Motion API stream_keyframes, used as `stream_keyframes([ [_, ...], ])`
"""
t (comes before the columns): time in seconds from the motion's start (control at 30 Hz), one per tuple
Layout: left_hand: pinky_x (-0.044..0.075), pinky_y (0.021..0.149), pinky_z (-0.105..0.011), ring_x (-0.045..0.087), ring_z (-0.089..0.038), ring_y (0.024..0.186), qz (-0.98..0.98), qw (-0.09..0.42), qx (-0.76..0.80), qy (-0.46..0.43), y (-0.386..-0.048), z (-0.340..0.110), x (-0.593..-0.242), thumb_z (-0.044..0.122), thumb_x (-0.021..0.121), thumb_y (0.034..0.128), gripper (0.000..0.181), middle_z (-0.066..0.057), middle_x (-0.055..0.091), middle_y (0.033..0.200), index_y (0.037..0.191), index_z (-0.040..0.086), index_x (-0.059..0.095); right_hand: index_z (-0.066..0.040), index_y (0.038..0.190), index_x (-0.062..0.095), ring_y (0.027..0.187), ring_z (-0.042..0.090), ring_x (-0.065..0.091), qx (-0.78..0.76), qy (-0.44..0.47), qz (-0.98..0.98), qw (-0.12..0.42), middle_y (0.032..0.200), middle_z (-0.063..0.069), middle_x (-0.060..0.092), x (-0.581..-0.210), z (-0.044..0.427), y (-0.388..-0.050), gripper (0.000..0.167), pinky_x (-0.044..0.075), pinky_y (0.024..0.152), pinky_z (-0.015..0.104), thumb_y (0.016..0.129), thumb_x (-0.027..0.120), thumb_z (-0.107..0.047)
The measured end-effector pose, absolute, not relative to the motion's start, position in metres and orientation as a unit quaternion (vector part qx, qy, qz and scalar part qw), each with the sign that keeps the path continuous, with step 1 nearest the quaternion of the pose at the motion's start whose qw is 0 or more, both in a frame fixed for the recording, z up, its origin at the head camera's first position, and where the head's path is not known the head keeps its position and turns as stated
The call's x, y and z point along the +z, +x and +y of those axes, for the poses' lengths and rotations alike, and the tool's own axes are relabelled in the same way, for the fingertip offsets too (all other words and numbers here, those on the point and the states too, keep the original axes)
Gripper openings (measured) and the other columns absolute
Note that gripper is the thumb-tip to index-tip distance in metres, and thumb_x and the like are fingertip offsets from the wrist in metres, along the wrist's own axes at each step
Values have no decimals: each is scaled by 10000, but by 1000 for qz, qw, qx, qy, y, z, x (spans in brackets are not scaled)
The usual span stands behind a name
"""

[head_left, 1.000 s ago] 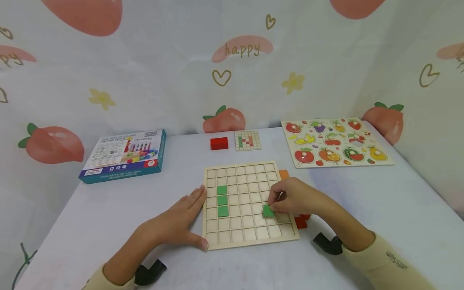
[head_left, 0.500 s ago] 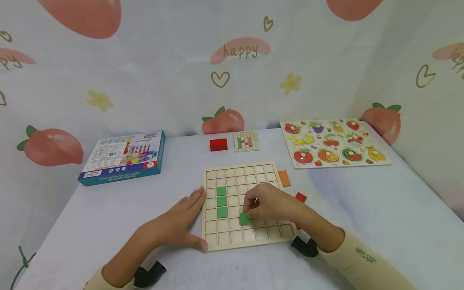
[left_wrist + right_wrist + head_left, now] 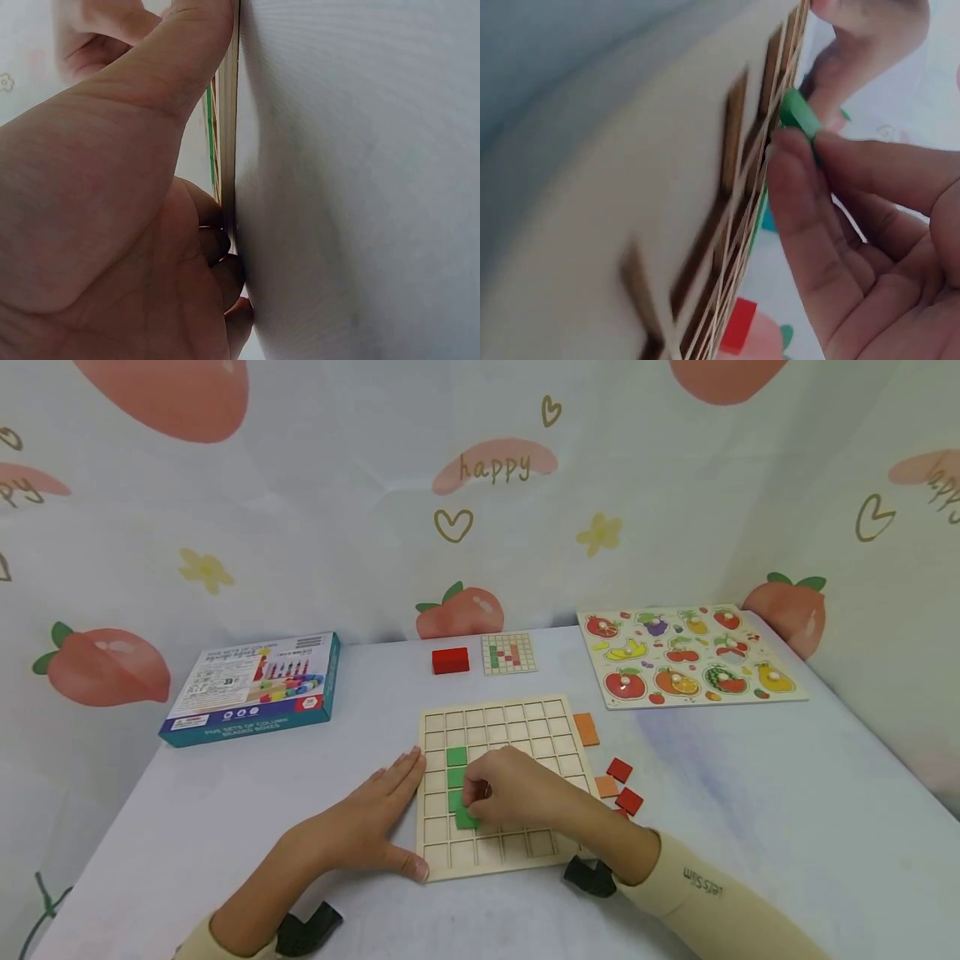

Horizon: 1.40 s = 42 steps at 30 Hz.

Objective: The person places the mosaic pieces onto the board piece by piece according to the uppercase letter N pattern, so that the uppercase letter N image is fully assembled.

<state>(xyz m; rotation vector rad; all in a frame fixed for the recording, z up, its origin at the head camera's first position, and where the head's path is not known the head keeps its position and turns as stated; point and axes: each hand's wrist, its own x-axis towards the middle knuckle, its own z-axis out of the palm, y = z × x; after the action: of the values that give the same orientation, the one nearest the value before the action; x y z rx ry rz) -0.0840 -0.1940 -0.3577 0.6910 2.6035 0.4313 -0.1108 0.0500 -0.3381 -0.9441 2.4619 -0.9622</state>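
Observation:
My right hand pinches a green square tile between thumb and finger, low over the wooden grid board. In the head view this tile is just below a column of green tiles set in the board's cells; the lower ones are partly covered by the fingers. My left hand lies with straight fingers and spread thumb along the board's left edge, touching it. In the left wrist view the left fingers press against the board's side.
Orange tiles and several red tiles lie right of the board. Behind it are a red block and a small pattern card. A boxed bead set stands back left, a fruit puzzle back right.
My right hand has carried the green tile leftward across the board to the lower end of the green column. The red and orange tiles at the right are uncovered. The left hand stays put.

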Motion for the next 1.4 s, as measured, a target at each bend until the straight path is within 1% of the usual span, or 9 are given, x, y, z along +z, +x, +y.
stream_keyframes([
  [0.27,110,1203,-517,18,-256,1528,935,205,153,247,-84,-194,-357,786,713,655,1344,-89,37,1676,1609,52,113,-191,699,647,646,40,500,-270,-356,885,129,641,-138,538,-338,38,-100,246,451,598,190,846,765,-34],
  [0.4,109,1203,-518,15,-261,1528,934,206,157,245,-84,-194,-357,779,722,655,1347,-89,31,1676,1609,53,107,-177,701,674,653,47,501,-245,-361,892,121,658,-139,545,-336,37,-98,220,450,613,190,848,775,-47],
  [0.6,117,1202,-519,19,-270,1528,935,206,156,244,-83,-195,-357,774,729,654,1352,-96,30,1676,1609,52,101,-116,828,769,704,44,518,-221,-369,894,126,754,-122,575,-332,38,-93,54,475,668,186,858,786,-74],
  [0.7,122,1200,-528,25,-281,1527,934,204,158,247,-83,-195,-358,772,729,658,1350,-107,35,1675,1608,47,102,-100,898,789,746,32,541,-230,-370,891,127,807,-104,618,-331,44,-94,48,501,708,188,870,772,-65],
  [0.8,116,1201,-523,20,-277,1528,935,204,154,247,-84,-193,-359,782,720,655,1351,-97,30,1676,1611,57,99,-96,948,791,778,51,568,-238,-359,895,121,863,-77,656,-328,57,-98,74,524,742,218,885,762,-71],
  [0.97,104,1206,-505,6,-253,1529,938,207,143,241,-84,-192,-360,806,707,634,1366,-71,24,1678,1614,74,99,-98,959,776,774,109,568,-236,-307,916,107,891,-62,659,-322,95,-108,75,521,721,278,888,760,-79],
  [1.17,111,1204,-510,10,-257,1529,938,206,138,243,-84,-192,-359,803,713,633,1368,-76,30,1678,1613,69,104,-99,960,751,779,153,559,-220,-216,943,127,846,-56,631,-319,152,-118,82,516,696,306,879,763,-86],
  [1.27,112,1204,-512,12,-258,1529,938,205,138,245,-84,-192,-358,805,710,633,1368,-81,34,1677,1612,64,107,-104,955,749,785,167,553,-187,-172,957,138,832,-39,626,-319,174,-121,98,521,684,325,870,785,-138],
  [1.4,104,1206,-505,5,-249,1529,938,208,137,241,-84,-192,-357,810,703,631,1372,-79,27,1677,1612,63,101,-101,916,727,727,172,528,-157,-146,966,143,761,-23,592,-324,191,-124,161,491,626,330,839,820,-207],
])
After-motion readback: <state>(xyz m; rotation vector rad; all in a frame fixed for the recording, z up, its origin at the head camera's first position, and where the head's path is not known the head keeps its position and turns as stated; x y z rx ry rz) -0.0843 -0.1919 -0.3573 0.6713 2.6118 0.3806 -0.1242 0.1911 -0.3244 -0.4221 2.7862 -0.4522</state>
